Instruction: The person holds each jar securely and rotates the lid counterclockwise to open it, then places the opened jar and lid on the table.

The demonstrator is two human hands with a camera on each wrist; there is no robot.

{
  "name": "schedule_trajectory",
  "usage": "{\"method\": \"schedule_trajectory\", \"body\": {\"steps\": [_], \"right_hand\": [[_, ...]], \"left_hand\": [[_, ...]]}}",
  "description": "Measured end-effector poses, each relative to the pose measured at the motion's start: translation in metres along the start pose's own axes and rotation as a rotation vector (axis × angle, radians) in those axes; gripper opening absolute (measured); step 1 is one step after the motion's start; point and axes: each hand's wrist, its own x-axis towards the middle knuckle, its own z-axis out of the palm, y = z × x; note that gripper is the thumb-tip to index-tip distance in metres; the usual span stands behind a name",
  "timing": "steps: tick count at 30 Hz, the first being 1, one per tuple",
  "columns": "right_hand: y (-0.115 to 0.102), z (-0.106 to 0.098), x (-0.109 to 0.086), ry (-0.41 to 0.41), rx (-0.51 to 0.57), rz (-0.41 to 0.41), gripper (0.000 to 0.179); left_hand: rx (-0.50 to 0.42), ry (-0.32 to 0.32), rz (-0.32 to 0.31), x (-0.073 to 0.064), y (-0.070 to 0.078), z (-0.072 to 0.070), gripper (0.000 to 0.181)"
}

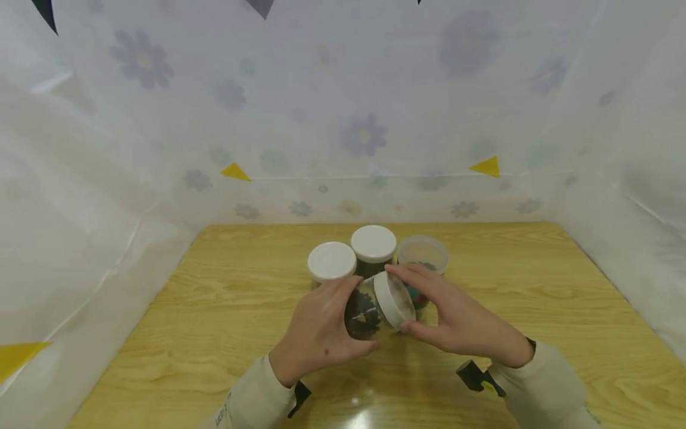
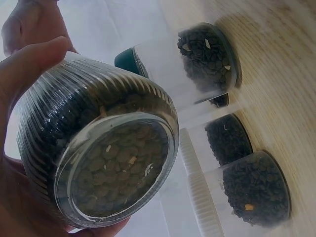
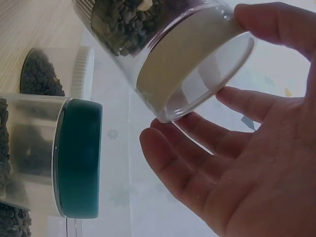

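My left hand (image 1: 324, 325) grips a clear ribbed jar (image 2: 54, 123) filled with dark pellets, tilted above the table with its base towards the left wrist camera. A white lid (image 1: 395, 301) sits on the jar's other end, facing right. My right hand (image 1: 455, 310) holds this lid by its rim, thumb on one side and fingertips (image 3: 229, 94) on the other. Close behind stand two white-lidded jars (image 1: 332, 261) and a jar with a translucent top (image 1: 423, 253). A green-lidded jar (image 3: 79, 158) is largely hidden in the head view by the held jar and right hand.
The wooden table (image 1: 225, 310) runs back to a pale flowered curtain (image 1: 364, 134), with sheeting along both sides. The standing jars (image 2: 256, 192) hold dark pellets too and are grouped tightly just beyond the hands. Dark camera mounts (image 1: 471, 376) sit at both wrists.
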Motion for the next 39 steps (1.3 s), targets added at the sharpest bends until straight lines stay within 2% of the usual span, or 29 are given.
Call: {"method": "schedule_trajectory", "body": {"steps": [5, 9, 17, 20, 23, 27, 30, 36, 39], "right_hand": [[-0.002, -0.001, -0.002, 0.036, -0.044, 0.007, 0.080], [-0.004, -0.003, -0.002, 0.086, -0.061, 0.038, 0.077], [-0.014, -0.004, 0.003, 0.091, -0.028, 0.231, 0.054], [-0.018, -0.005, 0.006, 0.051, -0.020, 0.319, 0.051], [-0.023, -0.006, 0.009, -0.016, -0.054, 0.389, 0.055], [-0.025, -0.005, 0.013, -0.068, -0.092, 0.439, 0.062], [-0.024, -0.005, 0.013, -0.087, -0.084, 0.411, 0.068], [-0.020, -0.007, 0.007, -0.134, -0.086, 0.229, 0.072], [-0.019, -0.007, 0.007, -0.140, -0.102, 0.197, 0.071]], "left_hand": [[0.006, -0.006, -0.017, -0.001, 0.000, -0.002, 0.091], [0.026, -0.004, -0.029, -0.002, 0.000, -0.003, 0.092], [0.044, 0.009, -0.026, -0.002, 0.002, -0.005, 0.095], [0.047, 0.017, -0.018, -0.002, 0.003, -0.005, 0.095], [0.058, 0.017, -0.004, -0.002, 0.004, -0.005, 0.094], [0.062, 0.004, 0.000, -0.003, 0.004, -0.004, 0.095], [0.066, 0.002, -0.001, -0.004, 0.004, -0.004, 0.096], [0.064, 0.003, 0.012, -0.006, 0.002, -0.004, 0.096], [0.053, -0.004, 0.010, -0.008, 0.000, -0.004, 0.097]]}}
